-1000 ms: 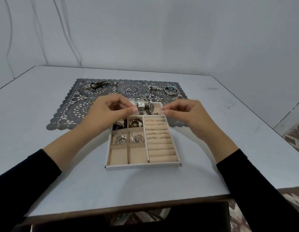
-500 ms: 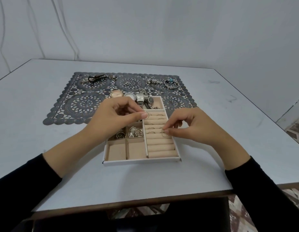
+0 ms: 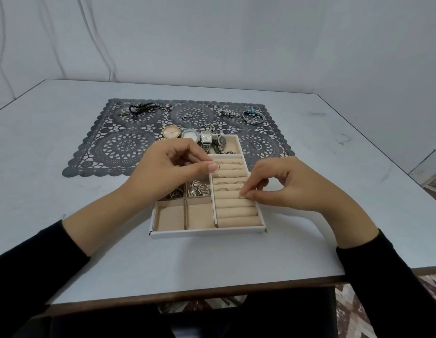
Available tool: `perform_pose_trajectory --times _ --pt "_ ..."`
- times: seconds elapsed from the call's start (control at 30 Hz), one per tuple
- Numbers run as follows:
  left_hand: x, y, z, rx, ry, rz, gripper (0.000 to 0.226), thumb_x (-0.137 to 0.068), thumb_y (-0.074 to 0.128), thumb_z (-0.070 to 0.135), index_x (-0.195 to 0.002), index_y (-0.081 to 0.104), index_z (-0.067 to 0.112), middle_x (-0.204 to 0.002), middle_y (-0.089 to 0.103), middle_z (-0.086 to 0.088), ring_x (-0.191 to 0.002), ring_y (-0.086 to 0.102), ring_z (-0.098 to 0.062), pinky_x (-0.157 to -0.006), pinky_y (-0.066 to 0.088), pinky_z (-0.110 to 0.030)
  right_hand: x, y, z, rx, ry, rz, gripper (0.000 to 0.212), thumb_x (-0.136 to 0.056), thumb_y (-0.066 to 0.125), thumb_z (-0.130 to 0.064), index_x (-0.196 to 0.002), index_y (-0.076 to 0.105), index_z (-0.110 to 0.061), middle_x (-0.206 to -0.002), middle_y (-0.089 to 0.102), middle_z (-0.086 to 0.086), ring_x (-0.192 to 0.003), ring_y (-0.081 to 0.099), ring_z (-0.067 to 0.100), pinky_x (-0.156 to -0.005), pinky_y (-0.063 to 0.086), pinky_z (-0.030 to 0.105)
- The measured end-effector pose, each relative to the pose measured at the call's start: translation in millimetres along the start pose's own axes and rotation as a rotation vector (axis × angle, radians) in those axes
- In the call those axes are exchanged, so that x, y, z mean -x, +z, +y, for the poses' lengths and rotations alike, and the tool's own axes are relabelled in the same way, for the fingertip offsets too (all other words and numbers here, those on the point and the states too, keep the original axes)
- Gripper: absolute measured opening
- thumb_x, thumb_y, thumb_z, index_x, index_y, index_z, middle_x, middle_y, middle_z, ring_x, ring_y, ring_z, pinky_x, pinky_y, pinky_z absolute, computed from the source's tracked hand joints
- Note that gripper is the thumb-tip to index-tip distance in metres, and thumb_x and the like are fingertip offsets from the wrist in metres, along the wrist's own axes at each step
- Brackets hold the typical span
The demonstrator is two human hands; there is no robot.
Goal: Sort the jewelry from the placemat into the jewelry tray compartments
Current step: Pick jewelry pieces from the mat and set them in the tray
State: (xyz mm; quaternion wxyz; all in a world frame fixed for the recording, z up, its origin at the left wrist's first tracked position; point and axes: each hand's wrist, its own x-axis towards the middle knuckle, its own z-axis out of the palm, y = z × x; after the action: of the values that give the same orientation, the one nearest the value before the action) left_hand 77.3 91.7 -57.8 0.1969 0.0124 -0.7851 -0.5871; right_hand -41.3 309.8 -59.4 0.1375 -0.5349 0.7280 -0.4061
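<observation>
**Two rings, one slot at a time**

Your left hand [image 3: 168, 172] pinches a ring [image 3: 216, 166] between thumb and forefinger, poised over the rolls [image 3: 236, 211]. Your right hand [image 3: 292, 189] pinches a barely visible second ring [image 3: 242, 194], likely pushing it into the tray [image 3: 207, 234] slot under its fingertips.

Plain rm: table [image 3: 53, 152], bare wall [image 3: 236, 32].
</observation>
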Motion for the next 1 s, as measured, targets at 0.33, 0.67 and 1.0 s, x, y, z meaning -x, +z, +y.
perform_pose_trajectory --times 0.33,0.67,1.0 --pt "-1.1 -2.5 -1.5 -0.028 0.0 0.022 0.02 -0.069 0.08 0.023 -0.081 0.073 0.008 -0.076 0.072 -0.011 -0.069 0.065 -0.015 -0.065 0.055 -0.019 -6.5 -2.3 0.2 -0.028 0.084 -0.075 0.008 -0.082 0.075 -0.008 -0.088 0.076 -0.012 -0.082 0.07 -0.006 -0.078 0.062 0.013 -0.075 0.049 0.025" --pt "-0.9 -3.8 -1.0 -0.039 -0.006 0.016 0.019 -0.069 0.08 0.025 -0.081 0.074 0.011 -0.078 0.072 -0.013 -0.07 0.063 -0.017 -0.066 0.054 -0.021 -9.3 -1.6 2.0 -0.063 0.101 -0.088 0.009 -0.08 0.076 -0.009 -0.089 0.076 -0.01 -0.084 0.072 -0.002 -0.077 0.061 0.013 -0.075 0.05 0.025" --pt "-0.8 -2.7 -0.6 -0.037 -0.01 0.01 0.021 -0.069 0.08 0.024 -0.082 0.074 0.009 -0.078 0.072 -0.014 -0.07 0.066 -0.018 -0.067 0.056 -0.023 -6.5 -2.4 5.0 -0.145 0.101 -0.051 0.013 -0.079 0.076 -0.007 -0.091 0.076 -0.004 -0.085 0.073 0.003 -0.08 0.065 0.014 -0.078 0.05 0.025"
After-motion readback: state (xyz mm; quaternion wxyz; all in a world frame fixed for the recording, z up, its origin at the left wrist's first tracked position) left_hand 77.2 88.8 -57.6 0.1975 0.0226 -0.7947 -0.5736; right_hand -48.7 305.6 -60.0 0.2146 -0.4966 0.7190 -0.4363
